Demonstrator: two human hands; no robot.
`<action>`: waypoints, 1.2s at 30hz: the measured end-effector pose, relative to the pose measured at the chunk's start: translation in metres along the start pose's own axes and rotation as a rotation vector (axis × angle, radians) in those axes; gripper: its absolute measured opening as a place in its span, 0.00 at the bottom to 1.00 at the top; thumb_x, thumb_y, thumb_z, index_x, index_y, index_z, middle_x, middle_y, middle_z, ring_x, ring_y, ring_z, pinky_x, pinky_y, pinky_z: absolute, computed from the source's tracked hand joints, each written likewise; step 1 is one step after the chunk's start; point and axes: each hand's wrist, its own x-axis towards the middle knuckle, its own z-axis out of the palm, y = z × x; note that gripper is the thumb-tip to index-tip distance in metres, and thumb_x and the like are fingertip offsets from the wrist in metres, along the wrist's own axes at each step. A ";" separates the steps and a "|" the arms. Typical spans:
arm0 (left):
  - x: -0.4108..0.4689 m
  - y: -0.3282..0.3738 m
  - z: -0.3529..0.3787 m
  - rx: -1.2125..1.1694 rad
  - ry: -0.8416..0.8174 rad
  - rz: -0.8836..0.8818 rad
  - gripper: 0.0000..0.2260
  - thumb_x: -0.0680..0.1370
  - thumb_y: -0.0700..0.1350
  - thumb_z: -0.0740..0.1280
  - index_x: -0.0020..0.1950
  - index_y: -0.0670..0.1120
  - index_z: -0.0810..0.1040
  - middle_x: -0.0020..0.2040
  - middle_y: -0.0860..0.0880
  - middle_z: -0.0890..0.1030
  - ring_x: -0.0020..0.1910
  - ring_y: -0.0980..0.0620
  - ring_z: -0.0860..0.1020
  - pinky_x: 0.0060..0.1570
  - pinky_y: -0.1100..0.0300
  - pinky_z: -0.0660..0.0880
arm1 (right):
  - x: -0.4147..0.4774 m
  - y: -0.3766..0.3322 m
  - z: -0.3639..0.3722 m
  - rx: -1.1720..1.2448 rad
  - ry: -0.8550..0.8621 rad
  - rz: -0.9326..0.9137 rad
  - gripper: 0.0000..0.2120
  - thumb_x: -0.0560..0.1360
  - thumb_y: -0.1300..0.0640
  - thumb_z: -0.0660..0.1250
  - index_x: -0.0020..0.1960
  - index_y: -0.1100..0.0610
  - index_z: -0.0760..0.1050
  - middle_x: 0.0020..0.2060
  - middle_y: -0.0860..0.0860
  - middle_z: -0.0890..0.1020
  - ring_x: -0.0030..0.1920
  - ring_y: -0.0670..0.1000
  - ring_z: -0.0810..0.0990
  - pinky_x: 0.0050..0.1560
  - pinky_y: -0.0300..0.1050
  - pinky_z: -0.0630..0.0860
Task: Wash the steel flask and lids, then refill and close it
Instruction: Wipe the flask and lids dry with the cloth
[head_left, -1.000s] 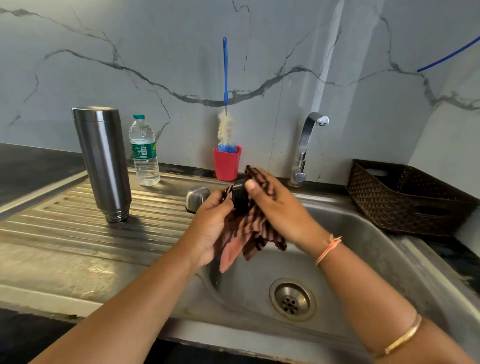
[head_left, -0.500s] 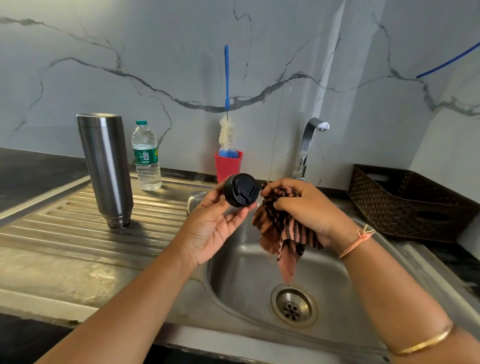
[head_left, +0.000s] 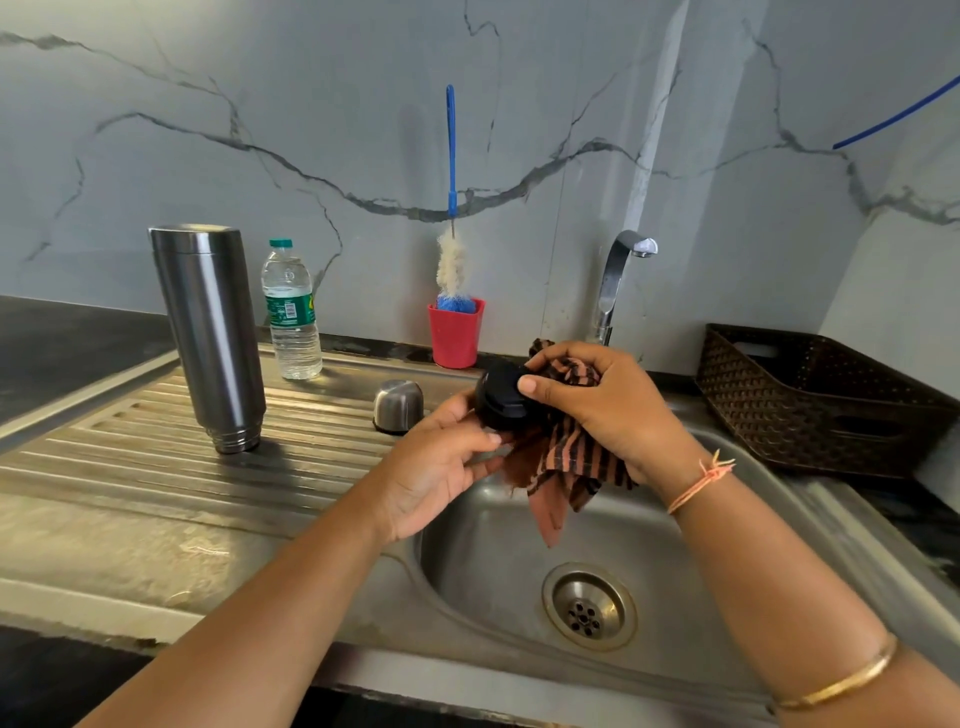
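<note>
Centrally, above the steel sink (head_left: 498, 587), a black lid (head_left: 500, 402) is held between the two hands. It is gripped from below and from the left by the left hand (head_left: 436, 467), whose fingers are curled round its lower edge with the palm turned up. A brown striped cloth (head_left: 566, 457) is clutched in the right hand (head_left: 608, 410); its fingers are bent over the bunched fabric, and its thumb is laid on the top face of the lid. The cloth is pressed against the right side of the lid, and its loose end is left hanging into the basin, above the drain (head_left: 589, 605). How much of the lid is wrapped cannot be told, since its far side is hidden. A thread band (head_left: 701, 480) and a gold bangle (head_left: 841, 680) are worn on the right arm. On the ribbed drainboard (head_left: 156, 467) to the left, the steel flask (head_left: 208, 332) is stood with its threaded end down, well apart from the hands. A small steel cap (head_left: 397, 405) is set on the drainboard just beside the left hand's fingers. A plastic water bottle (head_left: 291, 312) is placed behind the flask, near the wall. A bottle brush (head_left: 451, 260) is propped in a red cup (head_left: 454, 332) behind the lid, and a tap (head_left: 618, 280) is seen behind the right hand. A dark woven basket (head_left: 810, 405) is kept to the right of the sink.
</note>
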 end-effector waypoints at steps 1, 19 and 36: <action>0.000 -0.002 0.001 0.049 0.018 0.006 0.17 0.76 0.30 0.61 0.60 0.45 0.75 0.53 0.46 0.82 0.51 0.53 0.81 0.47 0.63 0.78 | 0.000 0.000 -0.002 -0.017 -0.023 -0.005 0.06 0.69 0.57 0.74 0.46 0.53 0.81 0.43 0.46 0.83 0.46 0.44 0.81 0.50 0.35 0.77; 0.006 -0.018 -0.004 0.773 0.394 0.446 0.26 0.66 0.46 0.78 0.60 0.55 0.72 0.54 0.56 0.80 0.53 0.57 0.80 0.55 0.52 0.78 | -0.007 -0.005 -0.002 -0.787 -0.036 -0.197 0.28 0.61 0.30 0.68 0.58 0.40 0.76 0.48 0.45 0.72 0.48 0.45 0.73 0.45 0.41 0.73; 0.002 -0.016 0.001 0.705 0.291 0.430 0.26 0.69 0.37 0.75 0.59 0.59 0.72 0.54 0.58 0.80 0.54 0.60 0.80 0.57 0.60 0.77 | -0.009 -0.008 0.002 -0.837 -0.076 -0.283 0.26 0.69 0.40 0.68 0.65 0.45 0.74 0.46 0.46 0.67 0.46 0.47 0.72 0.42 0.42 0.70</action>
